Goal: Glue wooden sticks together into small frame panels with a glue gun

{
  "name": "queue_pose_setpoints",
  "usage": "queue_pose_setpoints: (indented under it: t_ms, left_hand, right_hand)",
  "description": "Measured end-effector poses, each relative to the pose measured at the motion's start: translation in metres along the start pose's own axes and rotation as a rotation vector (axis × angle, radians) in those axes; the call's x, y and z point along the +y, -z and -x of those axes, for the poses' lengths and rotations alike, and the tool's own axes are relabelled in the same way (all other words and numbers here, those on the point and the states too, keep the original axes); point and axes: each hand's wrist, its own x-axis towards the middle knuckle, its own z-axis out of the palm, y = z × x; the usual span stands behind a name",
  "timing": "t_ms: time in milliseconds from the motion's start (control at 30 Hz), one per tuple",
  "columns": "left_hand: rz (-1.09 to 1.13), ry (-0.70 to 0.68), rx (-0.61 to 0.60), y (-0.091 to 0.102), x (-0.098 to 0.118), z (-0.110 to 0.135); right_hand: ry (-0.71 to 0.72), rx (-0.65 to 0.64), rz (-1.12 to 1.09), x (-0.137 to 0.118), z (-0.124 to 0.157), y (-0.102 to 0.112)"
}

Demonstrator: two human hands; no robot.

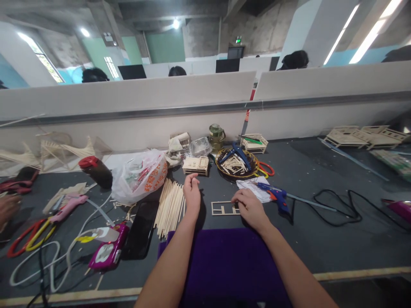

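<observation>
My right hand [249,206] rests at the right end of a small rectangular frame of thin wooden sticks [221,213], with its fingers bent down and closed on it. The frame lies flat on the dark table and has short crosspieces inside; my fingers cover its right end. My left hand [192,194] is held apart from the frame, beside a pile of loose wooden sticks [170,205]. Its fingers point forward, loosely bent and partly apart, and nothing shows in them. Beyond it stands a small wooden stick model [195,165].
A blue glue gun [278,196] lies right of my right hand on white paper. Behind are a basket [236,174] of wood pieces and a green jar [216,136]. On the left lie a phone [139,231], a plastic bag [138,177] and scissors [28,237]. Another person's hand [8,209] is at the left edge.
</observation>
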Motion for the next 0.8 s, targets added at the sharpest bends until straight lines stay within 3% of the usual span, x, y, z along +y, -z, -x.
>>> queue_pose_setpoints:
  t_ms: [800]
  left_hand:
    - [-0.069, -0.016, -0.037, -0.0029, -0.0004, 0.0047]
  right_hand:
    - [0.01, 0.071, 0.011, 0.0, 0.0011, 0.0022]
